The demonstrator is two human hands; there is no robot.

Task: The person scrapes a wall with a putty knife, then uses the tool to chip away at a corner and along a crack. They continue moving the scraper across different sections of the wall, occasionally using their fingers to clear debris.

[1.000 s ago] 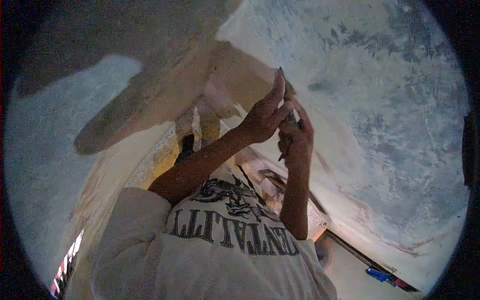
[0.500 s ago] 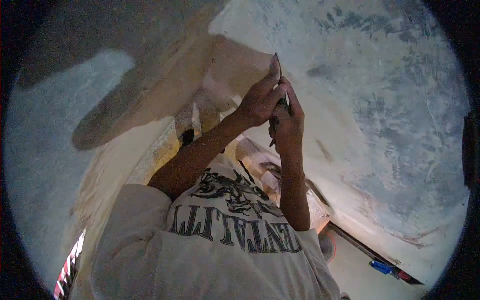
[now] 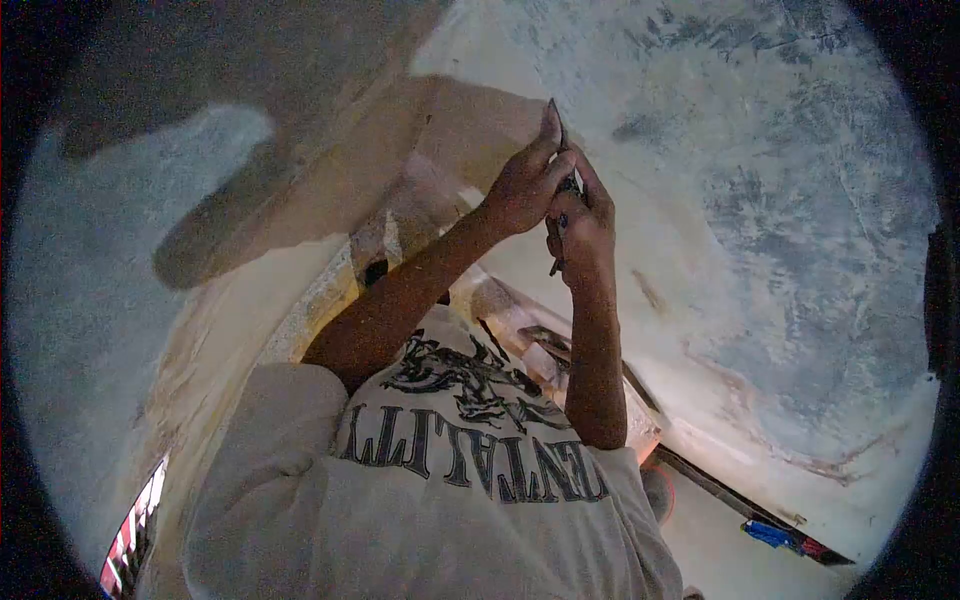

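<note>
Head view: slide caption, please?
Left hand and right hand together at a dark pointed object, patchy blue-grey surface beyond.

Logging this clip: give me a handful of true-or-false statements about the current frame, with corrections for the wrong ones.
1. The left hand and right hand are both at a dark, thin, pointed tool. True.
2. The right hand sits higher in the picture than the left. False: the left hand is higher.
3. The off-white, short-sleeved fabric shirt has a plain front. False: it bears a dark print with large lettering.
4. A small bright-blue object shows at the picture's lower right. True.
5. The pale, rough-looking surface on the picture's right is one even colour. False: it has blue-grey patches.
</note>
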